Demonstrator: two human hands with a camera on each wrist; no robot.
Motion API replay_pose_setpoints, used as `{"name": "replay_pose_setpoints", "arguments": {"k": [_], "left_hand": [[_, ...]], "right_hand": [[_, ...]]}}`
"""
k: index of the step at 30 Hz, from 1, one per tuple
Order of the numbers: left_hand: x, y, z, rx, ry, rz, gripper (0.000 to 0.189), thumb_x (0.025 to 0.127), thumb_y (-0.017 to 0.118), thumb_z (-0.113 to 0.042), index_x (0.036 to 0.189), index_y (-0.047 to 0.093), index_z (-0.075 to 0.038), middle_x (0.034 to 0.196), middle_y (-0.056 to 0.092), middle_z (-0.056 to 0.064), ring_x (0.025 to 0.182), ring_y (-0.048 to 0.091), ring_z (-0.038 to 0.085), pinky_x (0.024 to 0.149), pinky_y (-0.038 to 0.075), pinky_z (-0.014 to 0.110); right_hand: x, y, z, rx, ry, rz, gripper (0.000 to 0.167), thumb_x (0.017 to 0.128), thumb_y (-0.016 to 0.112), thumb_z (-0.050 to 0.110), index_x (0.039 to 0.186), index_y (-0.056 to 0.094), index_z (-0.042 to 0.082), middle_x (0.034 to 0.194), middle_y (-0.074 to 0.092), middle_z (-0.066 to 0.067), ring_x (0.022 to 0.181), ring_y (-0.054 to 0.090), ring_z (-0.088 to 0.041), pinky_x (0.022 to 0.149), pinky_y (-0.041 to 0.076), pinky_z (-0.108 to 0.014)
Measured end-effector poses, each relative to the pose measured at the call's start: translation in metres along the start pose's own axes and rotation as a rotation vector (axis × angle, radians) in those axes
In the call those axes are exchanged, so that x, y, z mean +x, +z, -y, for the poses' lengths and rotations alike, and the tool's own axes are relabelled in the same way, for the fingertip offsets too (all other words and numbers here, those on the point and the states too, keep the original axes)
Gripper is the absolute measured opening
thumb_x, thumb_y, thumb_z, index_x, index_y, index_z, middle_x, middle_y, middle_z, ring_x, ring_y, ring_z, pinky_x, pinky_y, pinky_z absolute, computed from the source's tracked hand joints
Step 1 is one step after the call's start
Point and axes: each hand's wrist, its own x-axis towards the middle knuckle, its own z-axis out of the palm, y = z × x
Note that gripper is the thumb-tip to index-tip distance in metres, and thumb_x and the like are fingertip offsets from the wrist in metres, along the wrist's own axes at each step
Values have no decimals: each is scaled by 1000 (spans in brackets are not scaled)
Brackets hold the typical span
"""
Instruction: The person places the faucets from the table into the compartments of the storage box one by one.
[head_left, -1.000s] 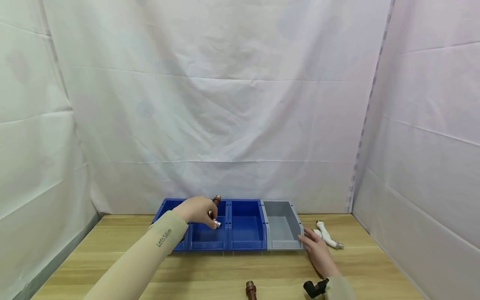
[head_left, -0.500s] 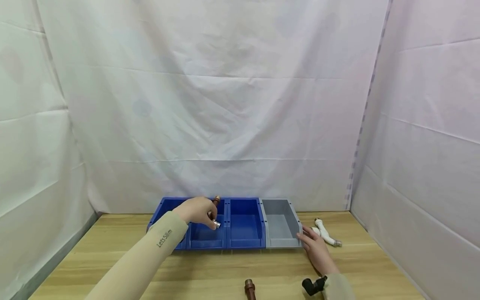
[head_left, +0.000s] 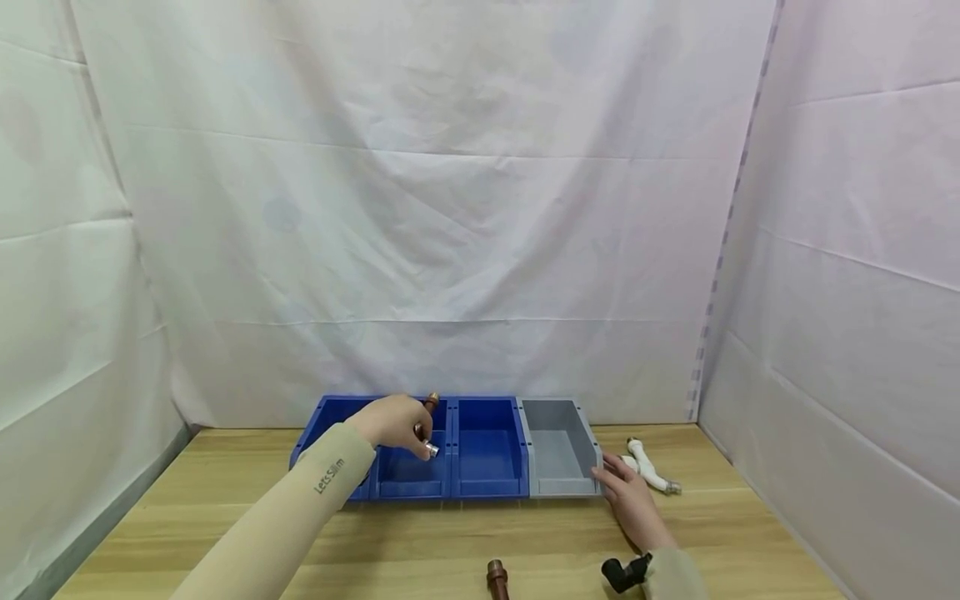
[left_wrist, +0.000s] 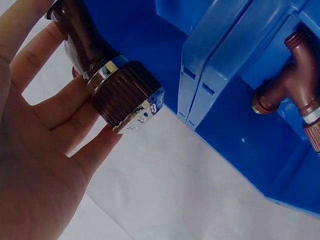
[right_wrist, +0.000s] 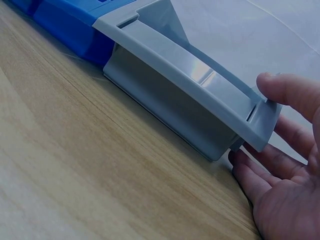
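My left hand [head_left: 393, 421] holds a brown tap [left_wrist: 125, 92] above a blue bin [head_left: 412, 489], second from the left in the row. Its ribbed brown knob has a silvery end cap. In the left wrist view, the fingertips support the tap near the knob and along its body. A second brown tap [left_wrist: 295, 82] lies inside a neighbouring blue bin. At the right end of the row, my right hand [head_left: 633, 504] grips the front corner of the grey bin [right_wrist: 165, 102]. Its thumb is at the rim and the other fingers are outside and below.
A white tap [head_left: 652, 471] lies on the wooden table [head_left: 420, 542] right of the grey bin. Close to my right sleeve is a black elbow-shaped fitting [head_left: 625, 575]. Another brown fitting [head_left: 497, 577] sits at the lower edge. White cloth [head_left: 450, 208] hangs behind the bins.
The head view has shifted slightly, so the bins appear a little further left. Both hands keep their hold on the tap and the grey bin.
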Motion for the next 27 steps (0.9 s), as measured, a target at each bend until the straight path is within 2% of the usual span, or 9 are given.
{"name": "replay_pose_setpoints", "arguments": {"k": [4, 9, 16, 21, 27], "left_hand": [[1, 0, 1, -1, 2, -1, 13, 76, 83, -29, 80, 72, -24, 73, 59, -13, 67, 53, 9, 67, 47, 33], [1, 1, 2, -2, 14, -5, 13, 76, 83, -29, 80, 72, -23, 73, 59, -13, 67, 53, 9, 67, 47, 33], [1, 3, 3, 8, 19, 4, 13, 76, 83, -28, 80, 72, -23, 73, 59, -13, 65, 53, 9, 66, 47, 33], [0, 6, 5, 16, -6, 15, 13, 77, 83, -31, 81, 72, -24, 73, 59, -14, 66, 53, 7, 67, 47, 32], [0, 9, 5, 23, 9, 12, 14, 76, 83, -32, 81, 73, -23, 72, 59, -15, 66, 53, 7, 67, 47, 33]], "right_hand": [[-1, 1, 1, 4, -10, 5, 61, 96, 60, 16, 148, 31, -1, 148, 33, -23, 111, 50, -6, 89, 45, -18], [-1, 2, 2, 1, -14, 8, 60, 96, 60, 15, 148, 32, -1, 148, 34, -23, 115, 49, -10, 89, 44, -19], [-1, 5, 3, 12, -19, 1, 62, 95, 62, 16, 147, 33, -3, 147, 34, -24, 111, 51, -7, 88, 45, -18], [0, 7, 2, 6, -14, 4, 62, 95, 62, 16, 147, 33, -3, 147, 34, -24, 117, 48, -12, 90, 45, -20], [-3, 7, 1, 13, -8, 2, 61, 95, 61, 15, 147, 33, -3, 147, 34, -24, 118, 47, -15, 90, 45, -21]]}}
